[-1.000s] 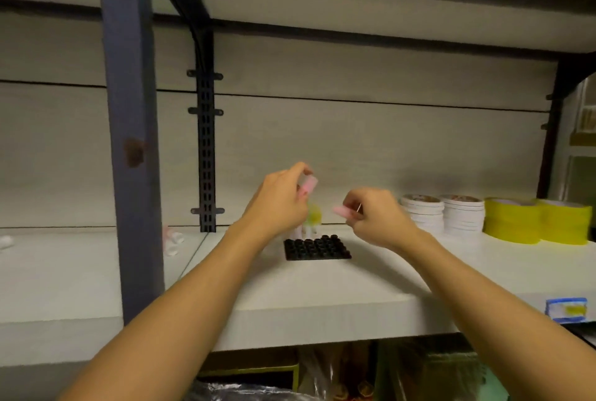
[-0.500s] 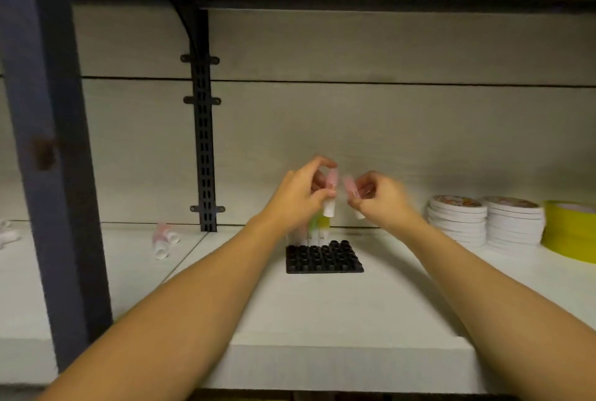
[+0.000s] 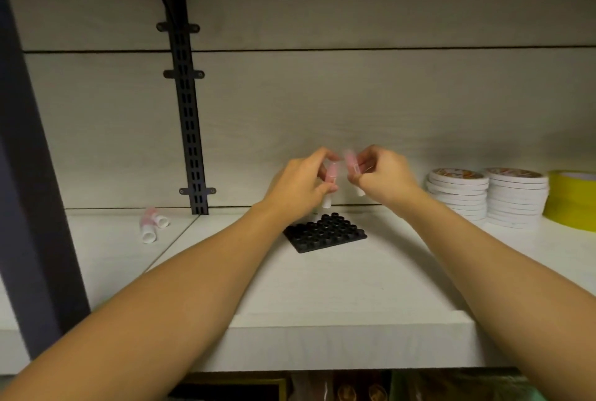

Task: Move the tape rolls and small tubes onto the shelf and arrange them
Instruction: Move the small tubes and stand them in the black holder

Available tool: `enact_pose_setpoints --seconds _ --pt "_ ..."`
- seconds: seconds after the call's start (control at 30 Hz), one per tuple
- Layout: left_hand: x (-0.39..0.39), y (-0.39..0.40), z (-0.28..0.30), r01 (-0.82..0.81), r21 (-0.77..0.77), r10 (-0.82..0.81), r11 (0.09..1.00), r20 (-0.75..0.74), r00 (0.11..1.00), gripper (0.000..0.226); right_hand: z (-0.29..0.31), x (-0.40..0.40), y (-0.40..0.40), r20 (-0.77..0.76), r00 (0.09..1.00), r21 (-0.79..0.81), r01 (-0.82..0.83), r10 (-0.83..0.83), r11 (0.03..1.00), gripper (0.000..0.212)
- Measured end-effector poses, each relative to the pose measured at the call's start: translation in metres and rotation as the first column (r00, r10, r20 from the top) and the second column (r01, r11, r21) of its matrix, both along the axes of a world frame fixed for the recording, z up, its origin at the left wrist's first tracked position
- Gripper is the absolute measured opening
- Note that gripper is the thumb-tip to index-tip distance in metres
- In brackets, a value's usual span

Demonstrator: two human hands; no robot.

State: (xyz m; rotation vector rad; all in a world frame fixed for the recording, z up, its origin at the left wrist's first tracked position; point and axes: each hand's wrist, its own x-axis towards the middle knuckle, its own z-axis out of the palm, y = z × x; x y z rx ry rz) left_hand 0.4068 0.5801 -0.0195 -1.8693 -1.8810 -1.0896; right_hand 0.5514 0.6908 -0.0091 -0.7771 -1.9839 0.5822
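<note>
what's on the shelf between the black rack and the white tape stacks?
Head view: nothing rests there. The shelf is bare between the rack and the tape stacks; only the right hand, gripping a pink tube, crosses above.

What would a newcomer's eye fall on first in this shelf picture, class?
Two hands meet at the centre, the left hand and right hand each holding a small pink tube above a black holed rack. To the right stand stacks of white tape rolls beside a yellow roll; two loose tubes lie far left.
</note>
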Motion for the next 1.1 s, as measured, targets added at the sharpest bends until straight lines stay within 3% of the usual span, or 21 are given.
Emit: enact_pose_setpoints --seconds 0.23,0.4,0.8,1.1 --pt "0.002 0.000 0.000 -0.025 0.013 0.025 1.000 -0.003 1.000 0.046 -0.018 -0.006 0.013 -0.115 0.989 -0.315 -0.120 0.088 0.942 0.025" --pt "0.002 -0.003 -0.001 -0.055 0.012 0.055 0.998 -0.057 0.997 0.046 -0.030 -0.017 0.015 -0.173 0.971 -0.447 -0.227 0.165 0.865 0.029" --pt "0.004 -0.006 0.003 -0.057 0.004 0.057 0.998 -0.061 0.997 0.047 -0.025 -0.010 0.006 -0.026 0.975 -0.364 -0.216 0.222 0.906 0.030" --pt "0.007 -0.011 0.004 -0.035 -0.016 0.035 0.999 -0.039 0.999 0.046 -0.021 -0.003 0.007 -0.086 0.952 -0.461 -0.298 0.293 0.836 0.032"
